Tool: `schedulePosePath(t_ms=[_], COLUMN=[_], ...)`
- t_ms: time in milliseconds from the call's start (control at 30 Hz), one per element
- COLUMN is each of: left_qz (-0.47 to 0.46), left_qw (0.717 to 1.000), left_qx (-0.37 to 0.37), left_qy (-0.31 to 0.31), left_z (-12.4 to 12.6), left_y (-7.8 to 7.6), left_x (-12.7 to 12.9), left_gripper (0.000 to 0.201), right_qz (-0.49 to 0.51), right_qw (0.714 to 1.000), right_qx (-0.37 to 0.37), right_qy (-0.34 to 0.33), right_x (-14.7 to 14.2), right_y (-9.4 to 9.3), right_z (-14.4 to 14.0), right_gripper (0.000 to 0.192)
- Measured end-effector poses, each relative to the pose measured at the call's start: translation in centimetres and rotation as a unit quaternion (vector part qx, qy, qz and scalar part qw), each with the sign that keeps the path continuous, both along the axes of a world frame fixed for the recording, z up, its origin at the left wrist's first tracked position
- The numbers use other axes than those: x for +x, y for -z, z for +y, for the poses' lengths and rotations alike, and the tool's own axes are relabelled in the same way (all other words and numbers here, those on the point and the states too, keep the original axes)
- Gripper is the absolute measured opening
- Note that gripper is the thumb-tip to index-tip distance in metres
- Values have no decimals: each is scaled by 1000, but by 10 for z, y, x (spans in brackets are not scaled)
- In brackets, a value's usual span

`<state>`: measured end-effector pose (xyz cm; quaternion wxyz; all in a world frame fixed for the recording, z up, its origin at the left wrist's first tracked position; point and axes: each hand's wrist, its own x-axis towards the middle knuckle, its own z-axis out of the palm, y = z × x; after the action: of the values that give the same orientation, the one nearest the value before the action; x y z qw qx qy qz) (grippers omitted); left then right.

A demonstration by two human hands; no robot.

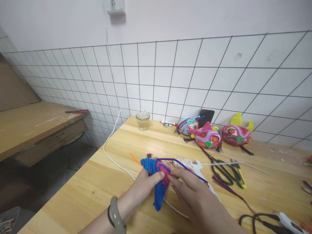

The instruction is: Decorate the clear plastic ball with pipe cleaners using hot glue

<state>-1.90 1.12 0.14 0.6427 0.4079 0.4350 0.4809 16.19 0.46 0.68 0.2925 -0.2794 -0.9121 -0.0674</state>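
Observation:
A small blue and pink fish figure [161, 188], wrapped in fuzzy strands, is held just above the wooden table. My left hand [143, 185] grips it from the left, thumb pressed on the pink and blue spiral. From the other side, my right hand [195, 195] closes its fingertips on the spiral's edge; exactly what they pinch is hidden. A loose purple pipe cleaner [181, 163] runs from the figure's top over to the right, past my right hand. Close behind lies a white glue gun [196, 166] with a glue stick in it. An orange strand [135, 159] pokes out at the left.
Three finished-looking fish figures [209, 138] sit along the tiled wall, near a phone [206, 117]. Black scissors [223, 170], yellow-handled pliers [240, 174] and a purple tassel [225, 185] lie to the right. A lidded glass [143, 121] stands at the back, and a white cable [117, 165] crosses the table.

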Motion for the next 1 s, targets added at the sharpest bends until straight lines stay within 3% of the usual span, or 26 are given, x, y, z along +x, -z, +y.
schedulePosePath(t_ms=[133, 267, 433, 533, 600, 833, 1000], left_qz=[-44, -66, -62, -38, -21, -24, -44], left_qw=[998, 995, 997, 999, 999, 1000, 999], left_qx=[-19, -39, -36, -33, -23, 7, 4], left_qy=[44, 60, 13, -7, -8, 5, -5], left_z=[0, -1, -1, 0, 1, 3, 4], left_y=[5, 3, -1, 1, 5, 10, 12], left_x=[-2, -2, 2, 3, 2, 0, 1], left_gripper=[34, 39, 40, 36, 32, 24, 30], right_qz=[29, 16, -32, -43, -33, 76, 83], right_qw=[999, 997, 998, 999, 999, 994, 996], right_qx=[-43, -76, -40, -14, -5, -73, -28], right_qy=[-4, 6, 25, 26, 21, 17, 24], right_x=[1, 2, 1, 0, -1, -2, -5], right_y=[-8, -1, 19, 22, 18, -6, -6], right_z=[-1, 0, 1, 0, 0, -1, -1], right_gripper=[32, 31, 38, 41, 41, 28, 30])
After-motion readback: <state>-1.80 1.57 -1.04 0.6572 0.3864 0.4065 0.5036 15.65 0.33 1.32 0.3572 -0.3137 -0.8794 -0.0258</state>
